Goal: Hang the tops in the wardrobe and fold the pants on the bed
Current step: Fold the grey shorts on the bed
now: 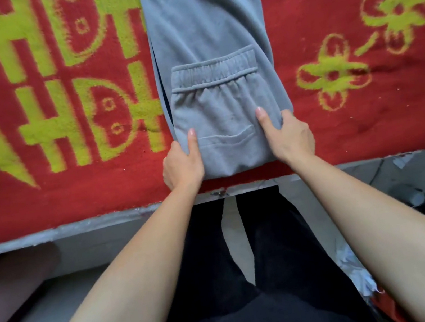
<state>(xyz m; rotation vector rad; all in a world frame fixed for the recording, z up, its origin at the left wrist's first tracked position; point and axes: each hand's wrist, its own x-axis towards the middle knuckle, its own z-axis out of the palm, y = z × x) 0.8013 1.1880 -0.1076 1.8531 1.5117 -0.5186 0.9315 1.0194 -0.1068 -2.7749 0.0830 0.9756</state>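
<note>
Two bare arms (134, 270) reach forward over the person's dark legs (277, 262) to the edge of the bed (77, 229). The left hand (182, 162) pinches the left side of the grey pants (203, 31), with one finger flat on top and the rest tucked under the cloth. The right hand (289, 137) grips the right side the same way. Both hands are closed on the cloth, I think so the fold does not slip. The top part is turned over, so the stretchy waistband (214, 67) lies on the long part of the pants. The pants lie straight on the red blanket (365, 114) with green shapes, running away from the person. One more fold looks needed
</note>
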